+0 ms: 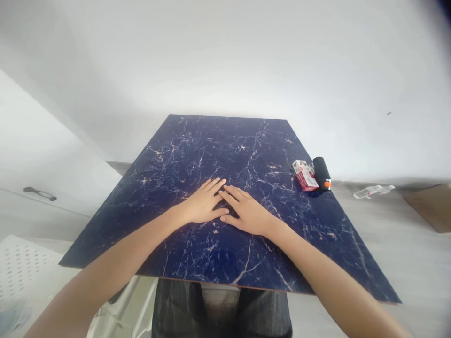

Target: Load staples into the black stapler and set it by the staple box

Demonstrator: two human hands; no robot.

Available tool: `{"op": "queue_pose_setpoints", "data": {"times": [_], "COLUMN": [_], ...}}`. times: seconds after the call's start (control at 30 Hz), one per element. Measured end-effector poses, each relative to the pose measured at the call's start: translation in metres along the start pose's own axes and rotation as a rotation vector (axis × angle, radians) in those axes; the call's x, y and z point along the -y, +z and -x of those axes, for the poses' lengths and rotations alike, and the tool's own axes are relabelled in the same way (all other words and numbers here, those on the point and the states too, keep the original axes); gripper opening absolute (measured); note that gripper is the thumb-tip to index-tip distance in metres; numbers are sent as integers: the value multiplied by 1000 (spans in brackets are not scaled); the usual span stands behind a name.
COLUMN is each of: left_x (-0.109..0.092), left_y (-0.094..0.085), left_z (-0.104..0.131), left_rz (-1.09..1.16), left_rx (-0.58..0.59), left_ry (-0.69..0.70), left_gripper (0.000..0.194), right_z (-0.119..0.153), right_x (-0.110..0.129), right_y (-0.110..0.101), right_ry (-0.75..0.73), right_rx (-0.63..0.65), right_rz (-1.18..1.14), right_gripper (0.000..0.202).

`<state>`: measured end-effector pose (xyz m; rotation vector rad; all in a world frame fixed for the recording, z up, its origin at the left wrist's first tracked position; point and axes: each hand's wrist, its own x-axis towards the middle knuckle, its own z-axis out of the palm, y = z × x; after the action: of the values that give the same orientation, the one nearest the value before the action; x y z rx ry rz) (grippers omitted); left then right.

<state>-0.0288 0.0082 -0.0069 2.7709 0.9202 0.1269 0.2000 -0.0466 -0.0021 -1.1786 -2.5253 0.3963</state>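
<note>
My left hand [206,203] lies palm down on the dark blue marble-patterned table [225,150], its fingers spread and nothing in it. Beside it on the right, my right hand [246,209] rests flat too, fingers apart and holding nothing. The fingertips and thumbs of both hands meet or nearly meet near the table's middle. A red and white box [306,176] stands near the right edge, beyond my right hand. Against it is a black cylinder [321,172] with an orange patch.
A clear plastic bottle [374,191] and a cardboard box [431,206] are on the floor at the right. At the lower left stands a white perforated basket [21,267]. A white door with a dark handle [40,193] is at the left, and a pale wall rises behind the table.
</note>
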Motion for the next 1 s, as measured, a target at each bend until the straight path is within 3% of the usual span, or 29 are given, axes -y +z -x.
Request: {"op": "queue_pose_setpoints", "data": {"times": [0.4,0.5,0.53,0.6,0.67,0.73,0.87,1.0], "left_x": [1,3,4,8,10,9,1,-3], "left_y": [2,-8,-12,-21,-28,-31,-25,-18], "left_z": [-1,-4,-5,-5,-4,-2,-1,-2], "left_rz": [12,36,51,98,159,193,115,37], "left_rx": [-59,-194,-252,-365,-445,-472,-414,-357], "left_ry": [24,35,16,-67,-151,-166,-29,73], "left_gripper": [76,49,42,49,55,54,50,46], "right_z": [0,1,2,7,17,31,58,71], "right_x": [1,-8,-13,-29,-48,-69,-107,-134], "right_y": [0,-16,-25,-49,-73,-92,-105,-98], "right_ry": [-19,13,59,217,430,663,1082,1226], "right_rx": [-9,-121,-194,-383,-564,-667,-602,-461], "right_rz": [-18,3,32,120,225,299,301,213], "right_gripper": [77,75,73,64,60,62,91,114]}}
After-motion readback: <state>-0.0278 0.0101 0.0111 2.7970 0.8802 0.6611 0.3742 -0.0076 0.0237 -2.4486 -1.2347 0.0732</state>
